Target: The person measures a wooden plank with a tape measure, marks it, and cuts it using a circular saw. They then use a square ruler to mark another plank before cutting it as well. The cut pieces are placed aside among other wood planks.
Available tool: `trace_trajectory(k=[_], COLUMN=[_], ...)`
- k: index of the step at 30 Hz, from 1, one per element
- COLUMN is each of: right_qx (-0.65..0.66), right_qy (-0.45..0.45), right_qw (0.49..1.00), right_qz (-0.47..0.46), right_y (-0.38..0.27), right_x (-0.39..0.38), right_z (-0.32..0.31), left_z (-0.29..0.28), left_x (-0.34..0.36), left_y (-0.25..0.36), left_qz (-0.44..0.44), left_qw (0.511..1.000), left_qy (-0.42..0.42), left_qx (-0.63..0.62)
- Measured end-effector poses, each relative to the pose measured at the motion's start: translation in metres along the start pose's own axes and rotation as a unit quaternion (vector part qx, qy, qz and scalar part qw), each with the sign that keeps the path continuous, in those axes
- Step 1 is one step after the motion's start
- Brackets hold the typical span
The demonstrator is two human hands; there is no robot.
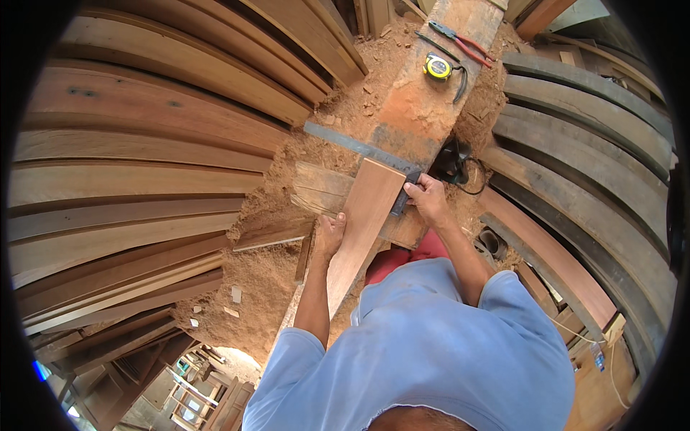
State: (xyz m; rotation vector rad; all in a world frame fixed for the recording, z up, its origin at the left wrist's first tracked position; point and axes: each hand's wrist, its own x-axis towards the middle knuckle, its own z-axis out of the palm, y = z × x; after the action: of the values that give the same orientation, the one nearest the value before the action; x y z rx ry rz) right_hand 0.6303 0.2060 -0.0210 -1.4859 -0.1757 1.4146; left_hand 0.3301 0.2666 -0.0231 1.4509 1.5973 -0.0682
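Note:
A smooth reddish-brown wooden board slants across the middle, its far end resting over the workbench plank. My left hand grips the board's left edge. With its fingers closed, my right hand holds the dark stock of a try square at the board's right edge, near the far end. The square's long grey blade lies across that end and sticks out well to the left. Under the board, a rough wooden block shows on the left side.
On the dusty bench plank lie a yellow tape measure, red-handled pliers and a thin dark tool. A black corded object sits right of the bench. Stacked planks line the left, darker planks the right; sawdust covers the ground.

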Motion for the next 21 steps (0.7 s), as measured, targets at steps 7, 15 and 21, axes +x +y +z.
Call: trace_trajectory(k=[7, 15, 21], right_qx=[-0.009, -0.023, -0.041], right_qy=[0.015, -0.017, -0.033], right_qw=[1.000, 0.999, 0.998], right_qz=[0.018, 0.023, 0.019], right_y=[0.004, -0.003, -0.001], right_x=[-0.001, -0.002, 0.000], right_z=[0.005, 0.003, -0.001], left_z=[0.003, 0.004, 0.005], left_x=[-0.001, 0.000, 0.001], left_y=[0.004, 0.003, 0.000], left_qz=[-0.026, -0.012, -0.008], left_qw=[0.999, 0.999, 0.999], left_qy=[0.010, 0.009, 0.014], left_qx=[0.019, 0.031, 0.042])
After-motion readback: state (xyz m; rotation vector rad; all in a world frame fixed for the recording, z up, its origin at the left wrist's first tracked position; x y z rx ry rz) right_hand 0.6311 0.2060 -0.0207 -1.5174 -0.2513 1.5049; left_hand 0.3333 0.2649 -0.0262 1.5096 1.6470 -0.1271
